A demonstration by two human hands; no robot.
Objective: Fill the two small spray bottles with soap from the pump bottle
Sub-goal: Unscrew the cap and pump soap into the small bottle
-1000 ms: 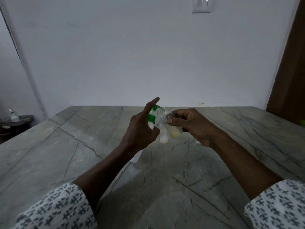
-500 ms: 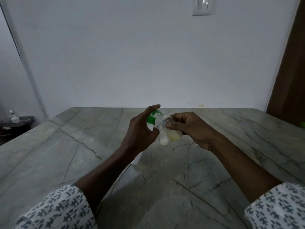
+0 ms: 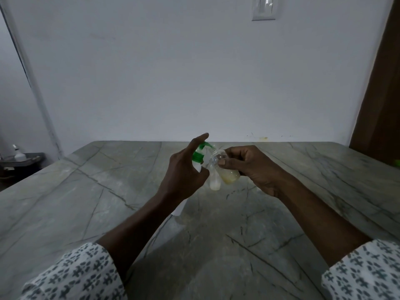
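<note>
Our right hand (image 3: 255,167) pinches both small bottles (image 3: 225,169) at the pump bottle (image 3: 198,158) spout; our left hand (image 3: 184,172) wraps it, forefinger lifted. They seem light and probably slippery, so we grip mid-body.

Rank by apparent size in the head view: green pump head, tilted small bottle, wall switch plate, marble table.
1. marble table
2. tilted small bottle
3. wall switch plate and green pump head: look alike; the plate is farther off and cropped, so unranked.
</note>
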